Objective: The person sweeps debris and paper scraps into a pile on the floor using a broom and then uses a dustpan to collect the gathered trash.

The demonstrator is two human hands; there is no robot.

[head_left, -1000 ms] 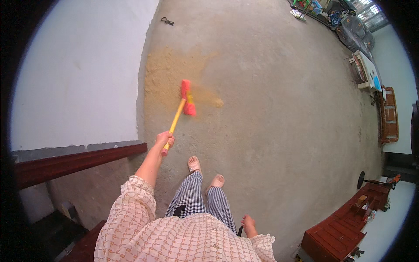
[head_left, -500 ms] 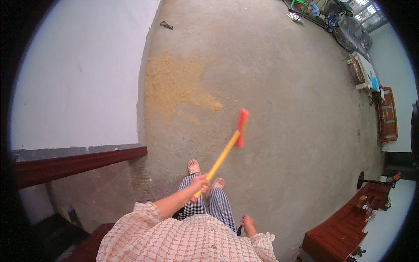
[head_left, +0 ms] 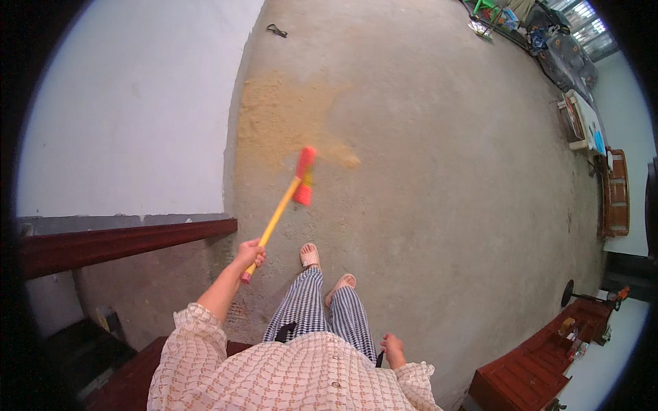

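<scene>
My left hand (head_left: 250,255) grips the lower end of a yellow broom handle (head_left: 277,212). The handle slants up and right to a red brush head (head_left: 303,175), which sits at the near edge of a patch of yellow-brown sand (head_left: 284,120) on the concrete floor (head_left: 439,178). My right hand (head_left: 393,348) hangs by my hip with its fingers curled beside a small dark thing (head_left: 379,357); whether it holds that thing is unclear. My feet in pale slippers (head_left: 310,255) stand just below the brush.
A white wall (head_left: 137,116) runs along the left, with a dark red wooden ledge (head_left: 130,240) at its foot. A small black object (head_left: 276,29) lies far up the floor. Wooden furniture (head_left: 613,195) lines the right side and a red-brown cabinet (head_left: 534,370) stands at the lower right.
The broom swung from the sand patch out to the right in front of my feet, then back left to the patch's near edge. My left arm followed it.
</scene>
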